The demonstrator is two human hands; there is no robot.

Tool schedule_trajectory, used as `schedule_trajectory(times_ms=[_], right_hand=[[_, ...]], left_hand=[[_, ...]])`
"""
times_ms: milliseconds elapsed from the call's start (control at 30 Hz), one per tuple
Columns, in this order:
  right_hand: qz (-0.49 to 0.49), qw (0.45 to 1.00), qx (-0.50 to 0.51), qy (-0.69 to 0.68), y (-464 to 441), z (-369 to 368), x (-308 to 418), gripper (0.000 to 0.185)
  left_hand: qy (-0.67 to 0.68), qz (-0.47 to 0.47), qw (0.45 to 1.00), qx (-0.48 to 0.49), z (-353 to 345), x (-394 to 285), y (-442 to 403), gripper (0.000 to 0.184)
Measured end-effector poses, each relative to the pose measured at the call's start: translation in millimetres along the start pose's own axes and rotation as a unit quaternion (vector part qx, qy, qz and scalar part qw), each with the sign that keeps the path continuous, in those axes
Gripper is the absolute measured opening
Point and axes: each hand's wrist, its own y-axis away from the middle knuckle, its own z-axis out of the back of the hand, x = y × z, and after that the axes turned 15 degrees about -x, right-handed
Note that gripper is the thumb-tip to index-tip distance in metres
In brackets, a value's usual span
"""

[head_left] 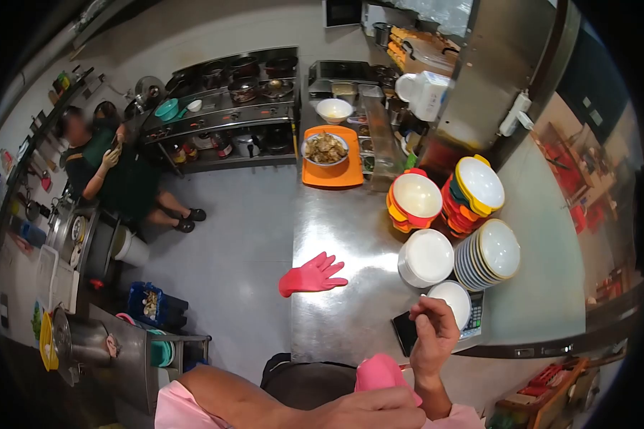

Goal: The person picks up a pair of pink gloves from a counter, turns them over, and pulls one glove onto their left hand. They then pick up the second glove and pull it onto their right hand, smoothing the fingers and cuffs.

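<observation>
My right hand is raised over the near edge of the steel counter. Its fingers are curled in, and nothing shows in them. Just beyond it are a small white bowl, a black phone-like slab and a calculator. My left hand crosses in front of my body towards my right forearm, its fingers mostly hidden. Bright pink material shows just above it; whether the hand holds it is unclear. A pink rubber glove lies flat at the counter's left edge.
Stacked colourful bowls, white plates and rimmed bowls line the counter's right side. A food bowl sits on an orange tray. Another person stands at the left, near a stove. A blue crate is on the floor.
</observation>
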Motion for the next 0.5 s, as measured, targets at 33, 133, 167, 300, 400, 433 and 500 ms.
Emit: schedule_trajectory(times_ms=[33,133,167,300,400,433,500], right_hand=[[-0.014,1.000,-0.013,0.006,2,0,-2,0.027],[-0.034,0.997,-0.052,0.040,2,1,-8,0.025],[-0.044,0.997,-0.052,0.038,2,2,-13,0.026],[-0.046,0.995,-0.024,0.081,-15,16,-65,0.021],[-0.123,0.985,0.056,0.107,-18,-9,-47,0.027],[-0.112,0.984,0.088,0.111,-20,-19,-49,0.028],[-0.125,0.981,0.121,0.089,-20,-42,-53,0.029]], left_hand=[[-0.005,0.012,1.000,-0.004,3,0,4,0.012],[-0.085,0.020,0.996,0.023,26,-21,0,0.013],[-0.128,0.008,0.991,0.044,39,-34,-7,0.013],[-0.319,-0.059,0.941,0.099,90,-95,-26,0.016],[-0.413,-0.074,0.908,0.013,104,-132,-16,0.018],[-0.427,-0.067,0.901,-0.033,103,-143,-11,0.019],[-0.456,-0.089,0.879,-0.111,108,-156,1,0.019]])
